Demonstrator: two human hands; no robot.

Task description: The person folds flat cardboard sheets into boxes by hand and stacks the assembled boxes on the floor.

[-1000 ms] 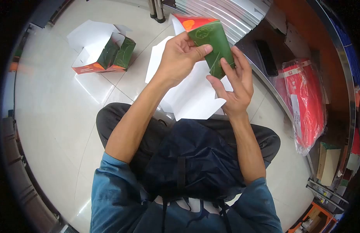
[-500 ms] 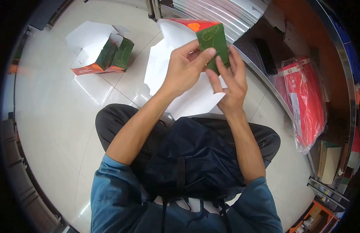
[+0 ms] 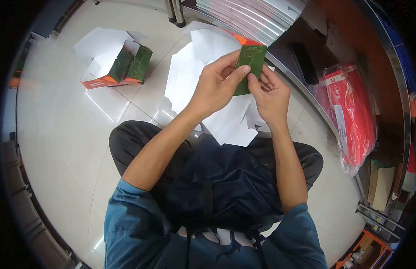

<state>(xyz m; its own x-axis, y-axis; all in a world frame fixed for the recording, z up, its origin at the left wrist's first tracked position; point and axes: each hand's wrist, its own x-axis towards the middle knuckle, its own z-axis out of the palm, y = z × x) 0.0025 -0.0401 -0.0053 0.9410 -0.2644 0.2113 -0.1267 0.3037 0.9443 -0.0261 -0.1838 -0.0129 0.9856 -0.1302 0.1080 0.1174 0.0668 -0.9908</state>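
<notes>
Both hands hold a partly folded carton (image 3: 253, 60), with green and orange printed panels and a white inside, above the floor in front of my crossed legs. My left hand (image 3: 219, 83) grips its left side, thumb on the green panel. On the lower right edge of that panel, my right hand (image 3: 270, 95) has its thumb close to the left thumb, with the fingers curled behind. White card flaps (image 3: 228, 123) spread below and to the left of the hands. How many sheets lie there I cannot tell.
An open folded box (image 3: 100, 80), white inside with green and orange sides, stands on the tiled floor at the upper left. Stacked white sheets (image 3: 248, 18), a black phone (image 3: 304, 63) and a red plastic-wrapped packet (image 3: 350, 119) lie on the right. Metal legs (image 3: 175, 13) stand at the top.
The green panel has moved down and turned more upright. My right hand has closed in from spread fingers to a grip on its edge. The white flaps below have shifted.
</notes>
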